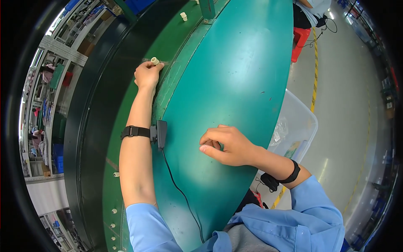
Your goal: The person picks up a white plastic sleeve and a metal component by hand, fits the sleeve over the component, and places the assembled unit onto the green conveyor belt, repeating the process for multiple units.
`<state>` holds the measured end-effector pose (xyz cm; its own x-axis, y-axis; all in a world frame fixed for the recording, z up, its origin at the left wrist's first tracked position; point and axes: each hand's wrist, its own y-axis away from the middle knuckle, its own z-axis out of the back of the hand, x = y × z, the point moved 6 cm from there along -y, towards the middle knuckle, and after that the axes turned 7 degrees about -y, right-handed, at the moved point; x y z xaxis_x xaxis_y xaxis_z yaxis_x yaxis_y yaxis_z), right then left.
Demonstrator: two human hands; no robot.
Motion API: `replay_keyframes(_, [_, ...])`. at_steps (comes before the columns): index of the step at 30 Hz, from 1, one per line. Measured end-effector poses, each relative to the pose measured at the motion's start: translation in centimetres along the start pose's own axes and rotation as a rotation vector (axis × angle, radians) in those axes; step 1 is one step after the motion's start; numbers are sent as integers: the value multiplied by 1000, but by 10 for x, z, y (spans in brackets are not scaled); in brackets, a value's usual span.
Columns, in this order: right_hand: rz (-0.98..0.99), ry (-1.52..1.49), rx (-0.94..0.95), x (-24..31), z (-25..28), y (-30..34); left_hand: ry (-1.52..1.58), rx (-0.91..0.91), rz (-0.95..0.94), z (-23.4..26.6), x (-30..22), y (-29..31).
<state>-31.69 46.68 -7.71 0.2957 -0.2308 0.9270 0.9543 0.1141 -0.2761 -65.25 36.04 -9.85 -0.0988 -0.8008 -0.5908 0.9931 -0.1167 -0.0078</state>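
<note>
My left hand [147, 75] reaches far out over the green conveyor belt [168, 40]. Its fingertips pinch a small cream-coloured tubular plastic fitting [155, 61], which tilts up from the thumb and finger. Above the teal worktop [235, 80], my right hand [228, 145] hovers with its fingers loosely curled in and the thumb close to them. Nothing shows in that hand. Another cream fitting [183, 17] stands farther up the belt, and a similar small piece [116, 174] lies on it beside my left forearm.
Several small pieces dot the belt's near end. A green post [207, 9] rises at the belt's edge. The black cable [178, 189] from my left wrist device [161, 133] trails over the worktop. A clear plastic bin [308, 126] and a red stool [300, 42] stand at the right.
</note>
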Motion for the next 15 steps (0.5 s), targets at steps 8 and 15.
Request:
replay_keyframes(8, [-205,-18,304,14,-15,-43,463,-173,-246,149,-6,82])
replay_keyframes(15, [315,463,159,5,-146,-200,531,-290,-279,302,17,303])
